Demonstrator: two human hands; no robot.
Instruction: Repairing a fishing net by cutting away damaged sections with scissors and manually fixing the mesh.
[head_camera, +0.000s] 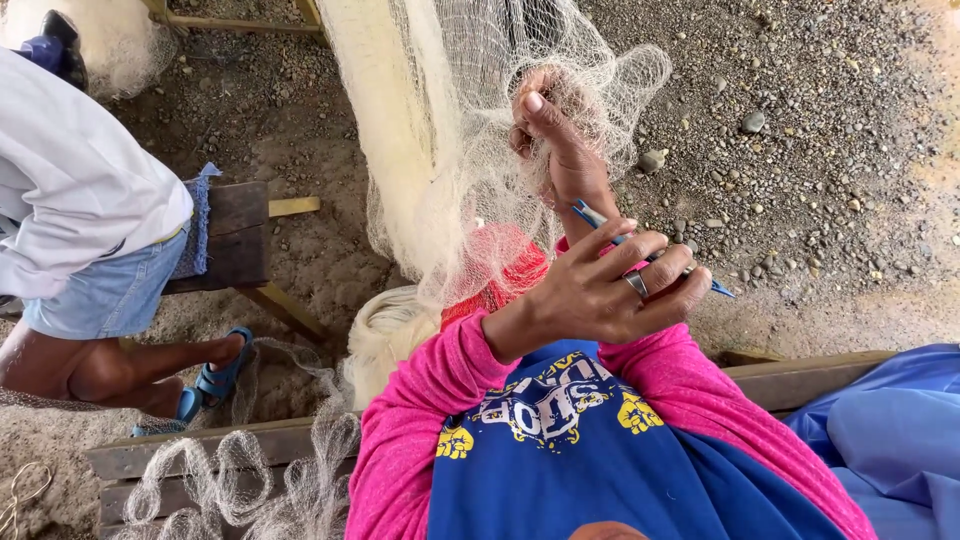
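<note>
Curling around a thin blue netting needle (592, 214), the fingers (650, 262) of the left hand (600, 288) are gripping it firmly, with the thumb pressing along its top and a silver ring (637, 284) showing on one finger. The needle's tip is pointing up towards the pale fishing net (450, 150), just below the net's bunched lower edge, while its other end is sticking out past the knuckles, away from the net.

The right hand (558, 140) is working higher up, inside the net's folds. Its fingers are clenching on a gather of mesh, the thumb is standing upright against it, and loose netting is draping over the back of the hand. The right wrist is dropping behind the left hand, so the two hands are sitting just beside each other under the net.

Both arms are wearing pink sleeves (420, 410) over a blue printed shirt (560, 440).

The net is hanging down from the top edge of the view in a thick cream band, and more of it is trailing over a wooden plank (130, 458) well below and to its left. Left of the net, another person (80, 190) in a white top and denim shorts is sitting on a dark wooden bench (240, 235), wearing a blue sandal (215, 378). Right of the net, gravel ground (800, 150) is spreading out, and a blue cloth (890, 430) is lying well below it.
</note>
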